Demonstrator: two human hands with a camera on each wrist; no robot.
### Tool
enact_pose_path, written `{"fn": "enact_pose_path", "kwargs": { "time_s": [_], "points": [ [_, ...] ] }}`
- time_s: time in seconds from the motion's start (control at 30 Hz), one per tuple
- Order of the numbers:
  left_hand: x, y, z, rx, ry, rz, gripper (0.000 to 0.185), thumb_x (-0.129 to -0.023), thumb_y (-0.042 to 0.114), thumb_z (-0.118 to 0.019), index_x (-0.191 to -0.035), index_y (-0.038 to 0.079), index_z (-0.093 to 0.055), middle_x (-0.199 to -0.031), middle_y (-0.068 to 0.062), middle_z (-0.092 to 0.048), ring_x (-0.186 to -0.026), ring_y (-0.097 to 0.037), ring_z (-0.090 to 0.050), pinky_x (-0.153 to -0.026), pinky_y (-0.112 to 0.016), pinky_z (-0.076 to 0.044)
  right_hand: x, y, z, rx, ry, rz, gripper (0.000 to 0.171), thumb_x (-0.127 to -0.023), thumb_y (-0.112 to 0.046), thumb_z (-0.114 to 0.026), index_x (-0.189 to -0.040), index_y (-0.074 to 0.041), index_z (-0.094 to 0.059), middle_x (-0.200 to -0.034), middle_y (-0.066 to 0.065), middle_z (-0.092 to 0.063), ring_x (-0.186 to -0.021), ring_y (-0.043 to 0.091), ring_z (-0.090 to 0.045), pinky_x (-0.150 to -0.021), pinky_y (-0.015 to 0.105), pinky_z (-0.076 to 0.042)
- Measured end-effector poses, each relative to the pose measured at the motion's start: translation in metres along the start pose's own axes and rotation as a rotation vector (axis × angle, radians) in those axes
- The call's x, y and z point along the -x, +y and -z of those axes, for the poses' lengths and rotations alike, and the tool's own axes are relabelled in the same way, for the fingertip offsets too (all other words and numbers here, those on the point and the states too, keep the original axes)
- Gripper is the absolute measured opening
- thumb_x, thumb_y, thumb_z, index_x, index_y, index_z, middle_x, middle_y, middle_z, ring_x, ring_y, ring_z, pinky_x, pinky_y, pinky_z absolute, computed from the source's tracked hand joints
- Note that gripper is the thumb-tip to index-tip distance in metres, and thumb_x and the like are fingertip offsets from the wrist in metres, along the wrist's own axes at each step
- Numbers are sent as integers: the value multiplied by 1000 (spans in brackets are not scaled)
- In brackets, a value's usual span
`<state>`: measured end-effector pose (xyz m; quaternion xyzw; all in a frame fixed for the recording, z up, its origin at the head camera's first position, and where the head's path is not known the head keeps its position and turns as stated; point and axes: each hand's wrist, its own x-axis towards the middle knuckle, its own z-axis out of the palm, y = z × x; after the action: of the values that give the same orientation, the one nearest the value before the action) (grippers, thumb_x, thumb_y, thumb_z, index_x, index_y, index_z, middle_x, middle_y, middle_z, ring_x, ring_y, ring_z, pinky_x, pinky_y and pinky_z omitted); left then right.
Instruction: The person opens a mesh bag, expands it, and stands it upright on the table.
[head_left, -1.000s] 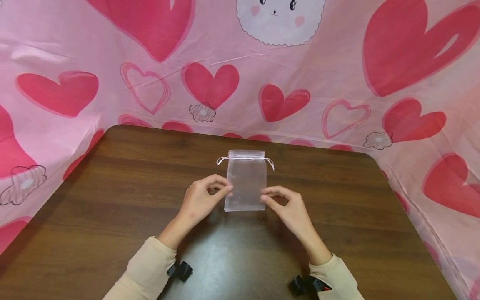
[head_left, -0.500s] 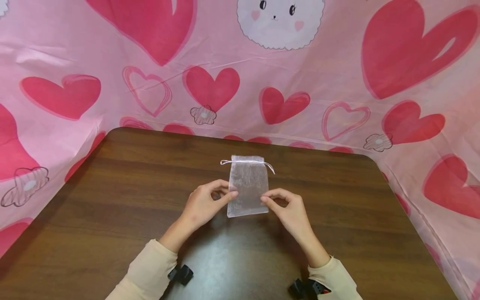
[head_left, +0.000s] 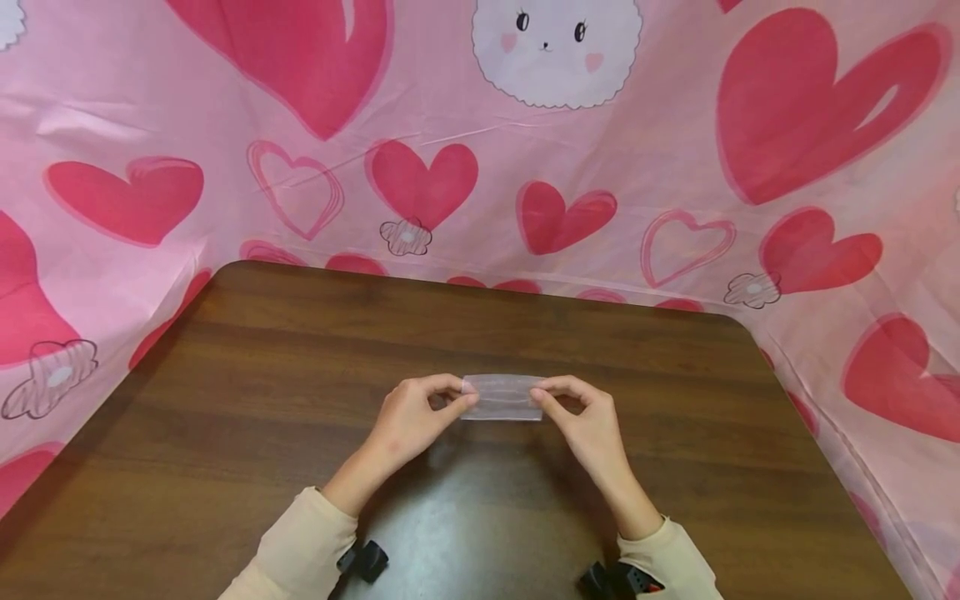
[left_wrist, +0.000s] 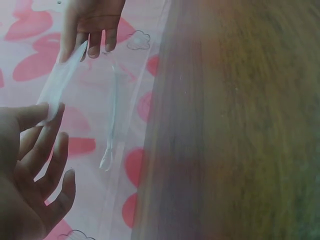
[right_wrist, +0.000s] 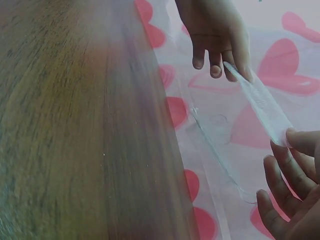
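Observation:
A small sheer white drawstring pouch is held level above the table, foreshortened to a narrow strip in the head view. My left hand pinches its left side between thumb and fingers, and my right hand pinches the right side the same way. Both wrist views show the pouch nearly edge-on, a pale band stretched between the hands. Its white drawstring shows beyond the band, at the far end of the see-through fabric. The other fingers of each hand are spread loosely below the pouch.
The brown wooden table spreads beneath both hands. Pink cloth printed with red hearts hangs behind it and along its sides. A small black device sits at the left wrist, another at the right.
The pouch has tilted from showing its full face, drawstring at the top, to a narrow strip with the drawstring out of sight in the head view. Both hands have shifted slightly down the view.

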<state>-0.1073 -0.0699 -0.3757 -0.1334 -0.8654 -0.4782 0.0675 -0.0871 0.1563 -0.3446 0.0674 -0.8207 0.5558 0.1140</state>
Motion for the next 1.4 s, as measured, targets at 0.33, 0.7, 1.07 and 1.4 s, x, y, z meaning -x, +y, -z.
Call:
{"fn": "enact_pose_path", "kwargs": {
  "time_s": [0.33, 0.7, 1.07, 1.4],
  "points": [
    [0, 1, 1, 16, 93, 37, 9, -83, 27, -81, -91, 23, -79, -86, 10, -73, -73, -7, -64, -65, -32, -47, -1, 31, -2, -18, -127, 27, 16, -86, -15, -79, -99, -7, -76, -88, 2, -74, -82, 21, -68, -75, 27, -52],
    [-2, 0, 4, 23, 95, 23, 10, -85, 31, -79, -94, 27, -77, -85, 16, -72, -73, -6, -62, -67, -32, -48, 0, 30, -4, -94, -123, 58, 10, -86, -11, -78, -91, -3, -74, -81, 6, -72, -78, 30, -70, -73, 24, -54],
    [-4, -6, 12, -15, 100, 30, 10, -88, 34, -76, -97, 30, -77, -85, 18, -71, -77, -8, -63, -71, -35, -48, -1, 31, -2, -116, -74, 51, 10, -86, -9, -77, -91, -1, -74, -82, 9, -72, -78, 24, -71, -72, 25, -54],
    [-6, -11, 16, -85, 79, -59, 17, -88, 19, -77, -104, 24, -76, -94, 11, -70, -81, -13, -64, -72, -36, -50, 0, 26, -2, -131, -101, 68, 9, -88, -7, -75, -93, -1, -73, -84, 10, -73, -78, 21, -71, -73, 26, -55]
  ]
}}
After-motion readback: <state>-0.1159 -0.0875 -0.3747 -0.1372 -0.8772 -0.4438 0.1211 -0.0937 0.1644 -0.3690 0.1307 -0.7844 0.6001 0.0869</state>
